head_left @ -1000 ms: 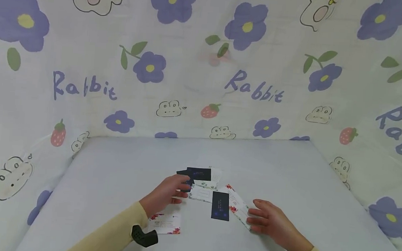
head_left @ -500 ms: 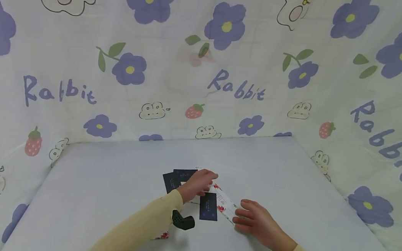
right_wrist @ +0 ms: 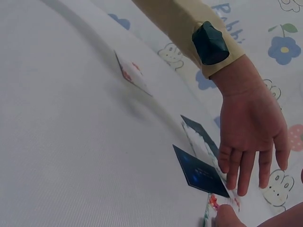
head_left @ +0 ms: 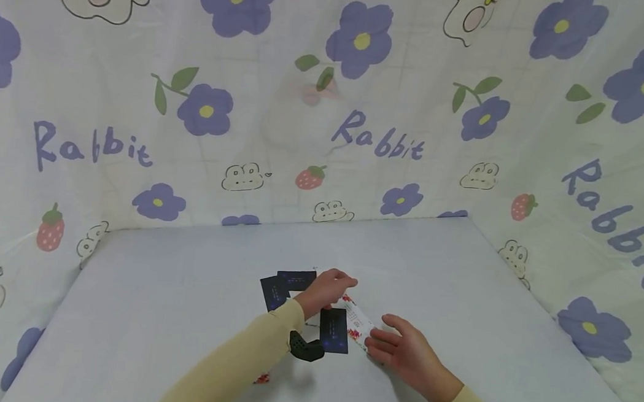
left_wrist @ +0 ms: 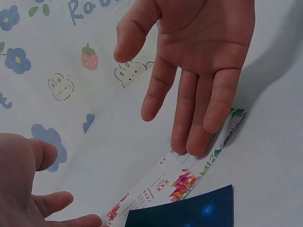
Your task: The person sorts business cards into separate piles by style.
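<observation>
My left hand [head_left: 327, 292] is over the middle of the spread cards, fingers extended and holding nothing; it hides part of them. My right hand [head_left: 414, 363] lies to the right, palm turned inward, its loosely straight fingertips at the near end of a white card with red flowers [head_left: 355, 317]. In the left wrist view those fingers overlap the flowered card [left_wrist: 156, 189]; whether they press on it I cannot tell. A dark blue card [head_left: 334, 332] lies between the hands. Two more dark cards [head_left: 274, 293] overlap left of my left hand.
Another card with red flowers [head_left: 262, 379] lies mostly hidden under my left forearm; the right wrist view shows it apart from the group [right_wrist: 132, 75]. All rest on a white tabletop [head_left: 183, 291]. A printed curtain [head_left: 284, 100] rises behind and at both sides.
My left hand has moved right across the cards, from their left edge to over their middle. My right hand has shifted slightly left, its thumb side opening. The head view has turned a little right.
</observation>
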Demonstrator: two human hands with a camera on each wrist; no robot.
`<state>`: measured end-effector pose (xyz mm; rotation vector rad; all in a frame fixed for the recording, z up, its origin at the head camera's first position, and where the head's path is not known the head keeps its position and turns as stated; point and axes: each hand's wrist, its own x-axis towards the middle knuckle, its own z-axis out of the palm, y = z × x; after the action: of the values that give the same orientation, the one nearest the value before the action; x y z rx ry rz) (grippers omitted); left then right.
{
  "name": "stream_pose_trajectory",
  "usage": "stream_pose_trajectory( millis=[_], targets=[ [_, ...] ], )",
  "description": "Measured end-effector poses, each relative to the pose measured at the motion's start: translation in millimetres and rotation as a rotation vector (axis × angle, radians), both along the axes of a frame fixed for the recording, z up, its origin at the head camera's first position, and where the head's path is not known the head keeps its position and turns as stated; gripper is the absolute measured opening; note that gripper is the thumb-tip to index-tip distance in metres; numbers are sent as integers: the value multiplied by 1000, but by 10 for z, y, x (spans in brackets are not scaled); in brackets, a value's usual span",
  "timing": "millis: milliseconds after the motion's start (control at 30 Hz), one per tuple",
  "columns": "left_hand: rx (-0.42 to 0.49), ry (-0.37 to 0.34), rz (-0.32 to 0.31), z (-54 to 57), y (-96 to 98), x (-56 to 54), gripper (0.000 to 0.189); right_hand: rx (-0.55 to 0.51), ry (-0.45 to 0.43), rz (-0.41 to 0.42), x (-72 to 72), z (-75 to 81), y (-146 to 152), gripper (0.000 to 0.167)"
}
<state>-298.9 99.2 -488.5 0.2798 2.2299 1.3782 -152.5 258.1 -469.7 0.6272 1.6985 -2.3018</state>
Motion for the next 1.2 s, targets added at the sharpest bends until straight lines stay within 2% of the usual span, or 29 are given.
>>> stream_pose_trajectory(
  millis=[300, 533, 667, 900, 1067, 1200],
  targets=[
    [-62, 15, -4, 111, -51, 37, 53, -22, -10, -47, -47, -23, -40, 71],
    [-49, -9, -18, 129, -49, 58, 53, -83, -19, -82, -102, -24, -59, 71],
    [-36, -29, -1, 124, -39, 69, 55, -146, -9, -112, -111, -25, -65, 70],
    [-13, -33, 3, 161, -82, 77, 55, -186, -6, -127, -147, -27, -68, 75],
    [9, -42, 14, 139, -117, 94, 54, -155, -28, -134, -210, -53, -38, 79],
    [29, -60, 48, 85, -121, 79, 53, -95, -32, -110, -297, -74, 30, 78]
  ],
)
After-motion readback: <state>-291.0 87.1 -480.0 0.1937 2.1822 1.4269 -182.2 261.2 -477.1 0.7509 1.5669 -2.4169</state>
